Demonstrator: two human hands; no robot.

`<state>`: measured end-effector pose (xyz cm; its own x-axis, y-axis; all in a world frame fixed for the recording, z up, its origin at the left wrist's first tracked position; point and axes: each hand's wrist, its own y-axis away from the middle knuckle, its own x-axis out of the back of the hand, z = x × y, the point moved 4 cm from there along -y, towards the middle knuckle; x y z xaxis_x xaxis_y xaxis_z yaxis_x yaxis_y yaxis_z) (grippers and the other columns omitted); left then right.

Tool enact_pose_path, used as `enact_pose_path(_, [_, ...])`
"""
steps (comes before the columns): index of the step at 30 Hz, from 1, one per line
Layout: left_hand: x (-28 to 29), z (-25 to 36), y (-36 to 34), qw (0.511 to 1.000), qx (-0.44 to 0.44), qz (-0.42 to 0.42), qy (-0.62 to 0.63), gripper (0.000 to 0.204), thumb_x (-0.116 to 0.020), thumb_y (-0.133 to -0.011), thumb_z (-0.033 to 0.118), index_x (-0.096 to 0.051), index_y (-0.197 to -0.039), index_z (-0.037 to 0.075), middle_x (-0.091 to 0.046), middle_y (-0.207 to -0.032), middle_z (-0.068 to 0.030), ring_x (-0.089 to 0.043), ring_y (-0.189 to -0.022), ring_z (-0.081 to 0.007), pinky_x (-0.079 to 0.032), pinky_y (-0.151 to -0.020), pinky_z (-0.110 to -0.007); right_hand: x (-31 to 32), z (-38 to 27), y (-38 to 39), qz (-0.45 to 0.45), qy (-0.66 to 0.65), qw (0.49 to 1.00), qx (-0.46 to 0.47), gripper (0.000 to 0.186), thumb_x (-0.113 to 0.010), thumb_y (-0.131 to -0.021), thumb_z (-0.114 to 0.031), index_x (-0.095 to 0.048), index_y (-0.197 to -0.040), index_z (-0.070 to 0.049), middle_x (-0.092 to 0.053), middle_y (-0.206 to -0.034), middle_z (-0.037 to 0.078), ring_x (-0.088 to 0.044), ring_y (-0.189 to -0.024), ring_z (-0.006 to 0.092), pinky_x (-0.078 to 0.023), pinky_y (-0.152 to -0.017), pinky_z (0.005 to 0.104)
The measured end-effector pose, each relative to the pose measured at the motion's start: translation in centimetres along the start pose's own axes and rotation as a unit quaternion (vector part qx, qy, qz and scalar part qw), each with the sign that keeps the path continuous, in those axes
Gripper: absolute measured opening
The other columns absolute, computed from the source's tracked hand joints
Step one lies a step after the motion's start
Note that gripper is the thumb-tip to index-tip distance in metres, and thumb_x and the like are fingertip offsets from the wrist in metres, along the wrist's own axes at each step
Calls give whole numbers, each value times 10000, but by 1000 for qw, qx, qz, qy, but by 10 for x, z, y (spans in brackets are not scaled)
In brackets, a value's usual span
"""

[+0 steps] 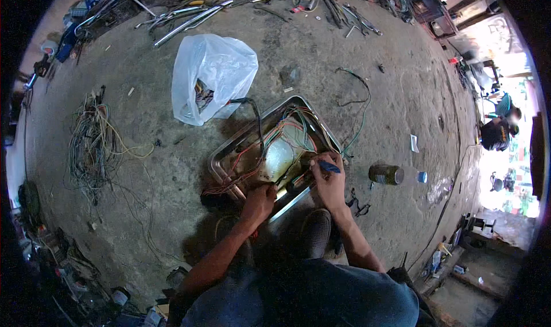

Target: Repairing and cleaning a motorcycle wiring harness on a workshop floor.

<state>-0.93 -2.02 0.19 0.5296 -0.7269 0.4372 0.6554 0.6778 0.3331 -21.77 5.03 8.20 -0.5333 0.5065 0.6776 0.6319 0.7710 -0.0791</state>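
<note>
A shallow metal tray (217,164) lies on the floor in front of my shoes, with loose bundles of red, green and white wires (291,131) across it. At its near edge my left hand (261,202) is closed in a pinch on a thin dark wire (282,180). My right hand (329,180), over the tray's right side, has its fingers closed round a small tool with a blue handle (329,166). The tool's working end is hidden or too dark to make out. A bright patch lights the tray's bottom.
Beyond the tray stands a white plastic bag (221,69). A tangle of wires (92,146) lies to the left, a jar (385,174) on its side to the right. Wrenches and rods (195,23) line the far floor. At the far right is another person (497,133).
</note>
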Motion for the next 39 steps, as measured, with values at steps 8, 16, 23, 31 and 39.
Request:
enact_pose_path(8, [-9,20,-14,972,2,42,-230,386,-505,-1011,329,-652,-811,33,-658,-689,-212,-666,-622,-390,-548,-573,-491,7,-16,-1,-11,23,1000,11,174,-717,-892,-157,-701,-1001,-21,-634,-1019,151,-626,-935,322,-504,-833,409])
enact_pose_path(16, [-9,20,-15,970,-8,31,-243,382,-513,-1006,344,-654,-832,34,-650,-677,-193,-673,-627,-364,-556,-558,-466,-19,-15,1,-125,-65,987,82,163,-725,-885,-152,-686,-971,-20,-623,-1078,177,-638,-982,368,-520,-827,405])
enact_pose_path(23, [-10,17,-16,967,18,46,-249,376,-504,-1005,355,-651,-858,42,-663,-725,-189,-677,-685,-380,-555,-640,-494,-14,-35,-1,-149,-48,983,93,169,-699,-905,-144,-682,-1020,-21,-600,-1039,180,-640,-970,385,-522,-820,426])
enact_pose_path(31, [-18,6,-20,967,-8,42,-252,379,-505,-1003,365,-661,-837,61,-668,-725,-175,-679,-678,-373,-555,-623,-491,-7,-22,-2,-138,-57,982,111,157,-707,-889,-106,-699,-1022,-25,-609,-1024,173,-631,-960,366,-516,-834,406])
enact_pose_path(39, [-6,17,-19,969,37,10,-245,399,-508,-1007,366,-681,-826,55,-658,-690,-163,-679,-654,-376,-567,-637,-479,-11,-37,-4,-120,-93,983,102,147,-712,-884,-86,-698,-1013,-17,-626,-1062,163,-633,-989,347,-505,-869,391])
